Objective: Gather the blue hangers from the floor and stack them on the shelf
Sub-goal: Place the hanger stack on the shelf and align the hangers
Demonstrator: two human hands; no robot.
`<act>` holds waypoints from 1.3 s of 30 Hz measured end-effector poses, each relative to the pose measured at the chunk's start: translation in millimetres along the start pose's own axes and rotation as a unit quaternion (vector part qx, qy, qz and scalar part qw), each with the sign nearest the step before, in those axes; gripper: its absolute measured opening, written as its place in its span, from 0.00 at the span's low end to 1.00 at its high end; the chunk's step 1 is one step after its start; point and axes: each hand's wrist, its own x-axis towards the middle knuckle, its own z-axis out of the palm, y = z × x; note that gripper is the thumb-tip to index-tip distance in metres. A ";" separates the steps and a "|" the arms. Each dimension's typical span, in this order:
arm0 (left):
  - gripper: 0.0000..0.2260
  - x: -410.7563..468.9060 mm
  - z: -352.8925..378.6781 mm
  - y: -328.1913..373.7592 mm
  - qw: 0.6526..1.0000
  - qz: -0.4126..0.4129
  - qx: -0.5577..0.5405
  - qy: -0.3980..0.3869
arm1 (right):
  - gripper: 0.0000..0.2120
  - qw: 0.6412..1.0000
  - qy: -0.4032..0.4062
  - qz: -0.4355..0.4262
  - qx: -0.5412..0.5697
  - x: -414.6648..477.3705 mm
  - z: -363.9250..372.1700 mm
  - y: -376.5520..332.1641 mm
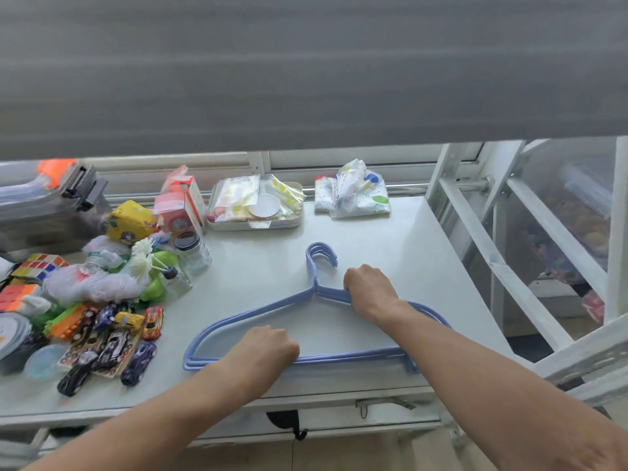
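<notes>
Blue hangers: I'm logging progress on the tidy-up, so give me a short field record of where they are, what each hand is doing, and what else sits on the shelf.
hangers: blue hangers stacked flat on the white shelf, hooks pointing away from the person
left hand: left hand closed over the stack's bottom bar
right hand: right hand gripping the right shoulder near the neck
left side of shelf: toy cars, puzzle cubes, a small jar
back of shelf: tray of packets, printed cloth bundle
hangers on floor: none visible

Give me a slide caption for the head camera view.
Both hands set stacked blue hangers on the white shelf.
</notes>
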 end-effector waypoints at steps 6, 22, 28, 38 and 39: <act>0.09 1.5 9.8 -8.6 1.000 0.009 0.006 0.001 | 0.14 1.000 0.002 -0.001 -0.002 -2.5 -0.2 -1.2; 0.12 10.9 22.2 -12.3 0.999 0.015 0.011 0.051 | 0.11 1.000 -0.002 -0.008 -0.016 12.8 -2.7 -2.5; 0.13 10.9 16.0 -16.1 0.999 -0.013 0.006 0.044 | 0.12 1.000 -0.005 -0.007 -0.023 21.6 -4.4 -2.8; 0.12 10.7 19.3 -14.0 0.998 -0.026 -0.001 0.063 | 0.12 1.000 -0.006 -0.013 -0.028 24.0 -1.9 -0.9; 0.12 10.7 20.2 -13.5 0.998 -0.028 -0.002 0.063 | 0.12 1.000 -0.004 -0.013 -0.028 23.6 -1.4 -0.6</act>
